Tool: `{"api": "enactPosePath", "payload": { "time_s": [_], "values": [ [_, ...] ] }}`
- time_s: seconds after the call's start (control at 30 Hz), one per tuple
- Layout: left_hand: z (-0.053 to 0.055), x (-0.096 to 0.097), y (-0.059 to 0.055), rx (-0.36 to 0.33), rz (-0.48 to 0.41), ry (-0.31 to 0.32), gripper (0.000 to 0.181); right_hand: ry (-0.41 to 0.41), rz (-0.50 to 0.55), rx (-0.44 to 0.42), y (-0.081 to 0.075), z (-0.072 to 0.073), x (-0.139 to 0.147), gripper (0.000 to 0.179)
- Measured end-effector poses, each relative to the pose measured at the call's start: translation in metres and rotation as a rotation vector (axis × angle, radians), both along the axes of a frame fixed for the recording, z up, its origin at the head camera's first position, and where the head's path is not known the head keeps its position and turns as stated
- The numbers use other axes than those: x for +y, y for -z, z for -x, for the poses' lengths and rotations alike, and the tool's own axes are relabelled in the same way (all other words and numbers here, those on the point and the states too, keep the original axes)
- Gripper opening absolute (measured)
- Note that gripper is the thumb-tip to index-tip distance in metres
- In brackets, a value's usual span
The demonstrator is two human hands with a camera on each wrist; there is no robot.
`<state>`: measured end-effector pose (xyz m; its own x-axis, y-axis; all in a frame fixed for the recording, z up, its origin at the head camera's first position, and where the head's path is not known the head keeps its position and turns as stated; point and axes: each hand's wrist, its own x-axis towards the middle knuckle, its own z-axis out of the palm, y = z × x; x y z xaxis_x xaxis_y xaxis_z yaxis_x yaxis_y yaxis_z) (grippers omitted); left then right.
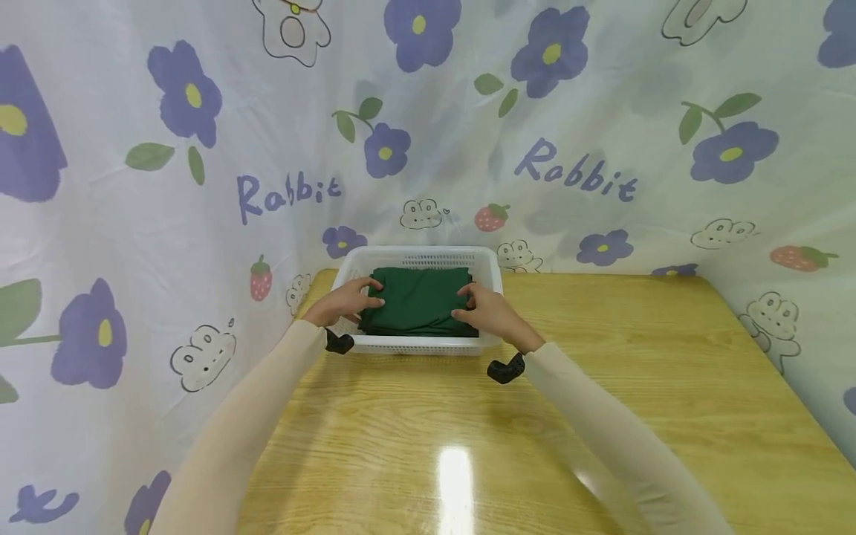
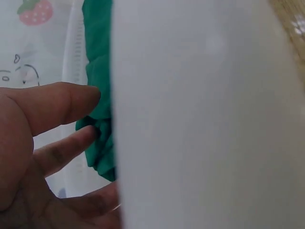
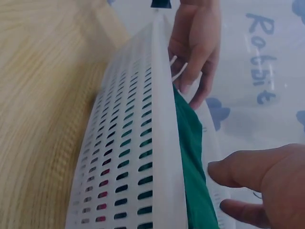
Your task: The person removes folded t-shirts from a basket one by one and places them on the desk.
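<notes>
Currently, we have a folded green cloth [image 1: 421,297] lying flat inside a white perforated basket [image 1: 421,344], which stands on the wooden table [image 1: 635,357] close to the patterned sheet [image 1: 267,111]. The left hand [image 1: 344,301] is at the cloth's left end and the right hand [image 1: 491,312] at its right end, both reaching in over the basket.

Grip state: on each hand we see thumb and fingers spread apart and slightly bent, with nothing clamped between them. In the left wrist view, the left fingertips overlap the cloth's bunched edge; we cannot tell whether they press on it. In the right wrist view, the right thumb and finger lie just beside the cloth, and we cannot confirm contact. Through the basket's slots we also note something red [image 3: 103,194] low down, too small to identify.

We judge the step in hand to be positioning the cloth in the basket, either settling it or preparing to take hold. For settling, the next move calls for light, even pressure at both ends. For lifting, we would need to close both hands under the folded edges together, so that the layers do not slip.
</notes>
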<state>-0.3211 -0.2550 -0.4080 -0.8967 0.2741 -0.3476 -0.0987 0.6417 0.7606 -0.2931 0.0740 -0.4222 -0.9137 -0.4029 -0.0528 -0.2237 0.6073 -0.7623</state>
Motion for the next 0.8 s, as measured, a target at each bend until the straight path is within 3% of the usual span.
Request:
{"api": "enactPosePath", "payload": {
  "time_s": [0.1, 0.23, 0.37, 0.6, 0.8],
  "values": [
    [0.002, -0.002, 0.002, 0.000, -0.004, -0.008, 0.051, -0.004, -0.052, -0.015, 0.000, 0.001, -0.007, 0.058],
    [0.007, -0.003, 0.004, 0.009, -0.018, -0.014, 0.049, 0.005, -0.032, -0.086, 0.001, 0.003, -0.015, 0.065],
    [0.009, -0.003, 0.005, -0.013, -0.063, -0.016, 0.053, 0.049, 0.046, -0.160, 0.005, 0.008, -0.019, 0.068],
    [0.008, 0.001, 0.006, -0.065, -0.153, -0.042, 0.061, 0.098, 0.273, -0.275, 0.013, 0.018, -0.021, 0.062],
    [0.007, 0.003, 0.008, -0.072, -0.192, -0.033, 0.073, 0.094, 0.276, -0.266, 0.021, 0.024, -0.026, 0.056]
  ]
}}
